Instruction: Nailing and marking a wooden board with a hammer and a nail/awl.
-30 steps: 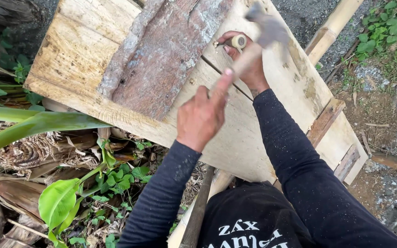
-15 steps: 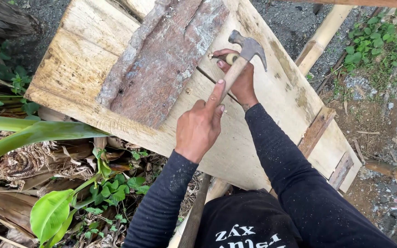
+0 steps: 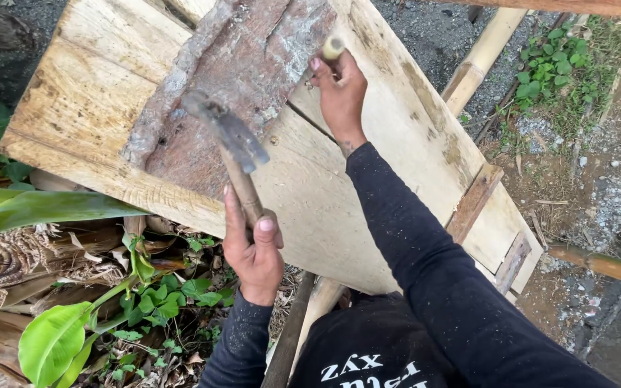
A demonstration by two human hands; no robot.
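Looking down from our head, we see a slanted wooden panel (image 3: pixel 368 194) of pale planks, propped outdoors above leaves and gravel. Our left hand (image 3: pixel 253 248) is closed tight around the wooden handle of a hammer (image 3: pixel 233 154). The handle runs up and slightly left from our fist, and the grey metal head sits blurred at its top end, above the reddish bark-covered slab (image 3: pixel 231 86) that lies on the panel. The hammer's long axis points away from us, toward the upper left.

Our right hand (image 3: pixel 339 93) rests further up the panel, up and to the right of the hammer head and well apart from it. Its fingers are curled by a small pale round stub (image 3: pixel 333 47), which may be a peg or a handle end; we cannot tell whether the hand truly grips it or only steadies it. This hand lies at the right edge of the bark slab, beside a dark seam between planks.

The left hand is nearer to us; the right arm, in a dark long sleeve, stretches farther out. The slab looks rough, flaky, grey at its edges. Bamboo poles (image 3: pixel 479 61) lean at the right.
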